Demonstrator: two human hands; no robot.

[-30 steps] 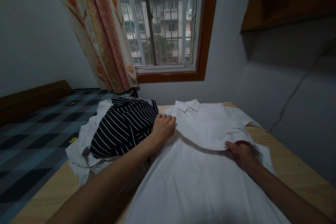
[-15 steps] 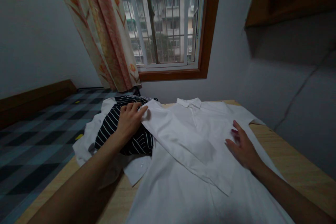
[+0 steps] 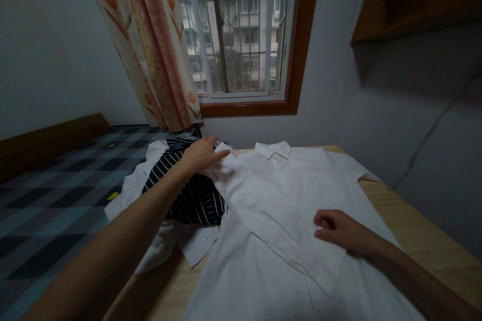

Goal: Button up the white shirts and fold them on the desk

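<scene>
A white collared shirt lies spread out, collar toward the window, one sleeve folded diagonally across its front. My left hand is at the shirt's left shoulder, its thumb and fingers apart; whether its fingertips press on the cloth is hard to tell. Over the right part of the shirt front, my right hand has its fingers curled, and nothing shows between them. Left of the shirt, a black-and-white striped garment lies bunched on other white clothing, partly behind my left forearm.
The clothes rest on a light wooden table. A bed with a checked cover stands at the left. Behind the table are a window and a flowered curtain. A wooden shelf hangs at the upper right.
My left hand has moved right and slightly away, along the shirt's shoulder. My right hand has come down and a little left, and its spread fingers have curled.
</scene>
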